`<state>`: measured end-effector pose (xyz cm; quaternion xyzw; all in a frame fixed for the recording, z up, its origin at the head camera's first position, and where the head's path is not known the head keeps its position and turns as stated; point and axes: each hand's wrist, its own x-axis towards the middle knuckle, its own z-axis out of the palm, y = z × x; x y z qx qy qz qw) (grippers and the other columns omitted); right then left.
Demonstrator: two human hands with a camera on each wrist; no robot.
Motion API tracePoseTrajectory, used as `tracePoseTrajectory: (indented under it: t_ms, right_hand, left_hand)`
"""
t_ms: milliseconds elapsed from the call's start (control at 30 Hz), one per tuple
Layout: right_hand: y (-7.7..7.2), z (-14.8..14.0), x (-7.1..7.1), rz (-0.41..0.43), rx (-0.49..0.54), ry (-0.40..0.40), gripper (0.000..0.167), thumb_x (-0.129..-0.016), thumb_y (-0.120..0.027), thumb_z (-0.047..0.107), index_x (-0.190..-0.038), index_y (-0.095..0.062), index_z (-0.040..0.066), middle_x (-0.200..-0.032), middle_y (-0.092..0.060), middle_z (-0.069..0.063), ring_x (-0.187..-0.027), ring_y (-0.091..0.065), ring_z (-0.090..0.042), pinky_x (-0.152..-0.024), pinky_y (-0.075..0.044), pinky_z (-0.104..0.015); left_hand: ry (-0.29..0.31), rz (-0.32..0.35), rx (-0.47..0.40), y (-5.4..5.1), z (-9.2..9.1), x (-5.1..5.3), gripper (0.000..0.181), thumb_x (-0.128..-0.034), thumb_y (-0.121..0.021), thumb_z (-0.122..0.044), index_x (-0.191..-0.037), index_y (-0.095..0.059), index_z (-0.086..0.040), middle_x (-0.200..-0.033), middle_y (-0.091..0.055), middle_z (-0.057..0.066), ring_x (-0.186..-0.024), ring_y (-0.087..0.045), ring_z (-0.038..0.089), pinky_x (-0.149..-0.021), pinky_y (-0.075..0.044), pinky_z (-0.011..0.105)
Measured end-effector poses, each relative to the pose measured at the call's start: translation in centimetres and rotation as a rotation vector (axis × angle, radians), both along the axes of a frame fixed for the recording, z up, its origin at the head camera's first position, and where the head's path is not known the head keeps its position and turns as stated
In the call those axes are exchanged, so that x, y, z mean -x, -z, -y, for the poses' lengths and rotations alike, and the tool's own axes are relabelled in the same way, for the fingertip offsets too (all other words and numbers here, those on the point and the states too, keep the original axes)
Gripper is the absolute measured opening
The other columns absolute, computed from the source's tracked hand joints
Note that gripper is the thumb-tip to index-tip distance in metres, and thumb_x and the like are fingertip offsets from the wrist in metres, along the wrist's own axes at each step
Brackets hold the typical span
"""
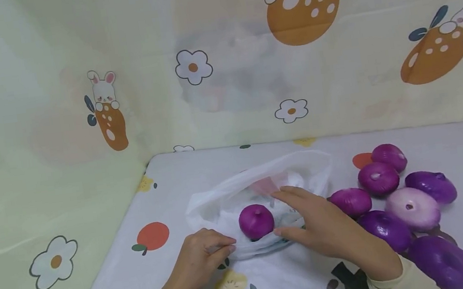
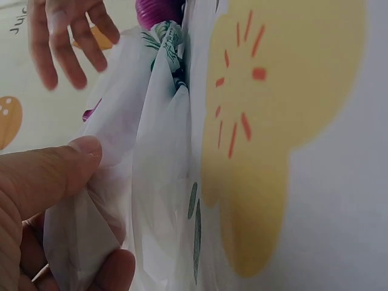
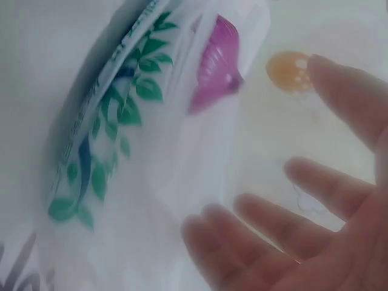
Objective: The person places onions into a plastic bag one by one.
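Observation:
A purple onion [image 1: 257, 221] sits in the mouth of a white plastic bag [image 1: 216, 195] lying on the table. At the bag's near left edge, my left hand [image 1: 200, 258] pinches the thin plastic between thumb and fingers; the left wrist view shows the bag [image 2: 160, 163] gathered there. To the right of that onion, my right hand [image 1: 325, 222] holds nothing, its fingers spread over the bag. In the right wrist view, green leaf print shows on the bag [image 3: 176, 176], and part of the onion [image 3: 219, 66] shows above its edge.
Several more onions [image 1: 378, 179] lie in a cluster on the table to the right, close to my right forearm. One of them is paler [image 1: 412, 208]. A printed cloth covers the table [image 1: 114, 287], and a patterned curtain [image 1: 234, 95] hangs behind it.

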<state>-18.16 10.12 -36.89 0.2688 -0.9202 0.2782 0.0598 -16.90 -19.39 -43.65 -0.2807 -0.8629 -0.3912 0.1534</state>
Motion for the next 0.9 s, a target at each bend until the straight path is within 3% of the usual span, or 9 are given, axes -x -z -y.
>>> tracePoseTrajectory:
  t_ms: [400,700,800,833,867,900]
  right_hand:
    - [-2.1,-4.2,-2.3,0.001,0.037,0.072,0.067,-0.090,-0.084,0.034,-0.149,-0.057,0.018,-0.152,-0.054,-0.014,-0.133,-0.058,-0.039,-0.098,-0.055,-0.058]
    - [-1.9,-7.6,-3.6,-0.094,0.028,0.161,0.071,-0.084,-0.088,0.040,-0.146,-0.062,0.017,-0.146,-0.059,-0.014,-0.132,-0.057,-0.040,-0.099,-0.050,-0.065]
    - [-1.3,-9.1,-4.2,-0.101,0.024,0.203,0.072,-0.082,-0.089,0.040,-0.146,-0.061,0.022,-0.146,-0.059,-0.012,-0.132,-0.056,-0.038,-0.111,-0.046,-0.033]
    - [-1.1,-9.7,-4.5,-0.108,0.028,0.212,0.072,-0.082,-0.090,0.039,-0.146,-0.061,0.022,-0.147,-0.059,-0.012,-0.133,-0.055,-0.039,-0.114,-0.044,-0.032]
    - [-0.8,-10.2,-4.7,-0.119,0.025,0.225,0.073,-0.081,-0.090,0.039,-0.146,-0.060,0.023,-0.147,-0.059,-0.012,-0.133,-0.055,-0.038,-0.115,-0.037,-0.021]
    - [-0.7,-10.7,-4.9,-0.106,0.014,0.243,0.075,-0.081,-0.090,0.040,-0.147,-0.059,0.023,-0.148,-0.058,-0.012,-0.134,-0.053,-0.039,-0.117,-0.036,-0.024]
  left_hand:
    - [0.000,-0.002,-0.017,-0.2,-0.1,-0.2,0.016,-0.0838,-0.084,-0.002,-0.096,-0.084,-0.012,-0.088,-0.079,-0.007,-0.079,-0.066,0.005,-0.067,-0.054,0.022]
    - [-0.002,0.011,-0.010,-0.3,-0.1,-0.2,0.014,-0.0851,-0.084,-0.004,-0.097,-0.084,-0.012,-0.089,-0.079,-0.006,-0.080,-0.065,0.005,-0.066,-0.054,0.022]
    - [0.001,-0.001,-0.012,-0.2,-0.1,-0.2,0.015,-0.0843,-0.084,-0.003,-0.097,-0.084,-0.012,-0.088,-0.079,-0.006,-0.079,-0.065,0.005,-0.066,-0.054,0.022]
    - [0.003,-0.005,-0.014,-0.1,-0.1,-0.2,0.015,-0.0840,-0.084,-0.003,-0.096,-0.084,-0.012,-0.088,-0.079,-0.006,-0.079,-0.065,0.006,-0.066,-0.054,0.022]
    - [0.004,-0.009,-0.015,-0.1,-0.1,-0.2,0.015,-0.0839,-0.084,-0.003,-0.096,-0.084,-0.012,-0.088,-0.079,-0.006,-0.079,-0.066,0.005,-0.066,-0.054,0.022]
    - [0.003,-0.010,-0.017,-0.1,0.0,-0.2,0.015,-0.0837,-0.085,-0.003,-0.096,-0.084,-0.012,-0.088,-0.079,-0.006,-0.079,-0.066,0.005,-0.066,-0.055,0.022]
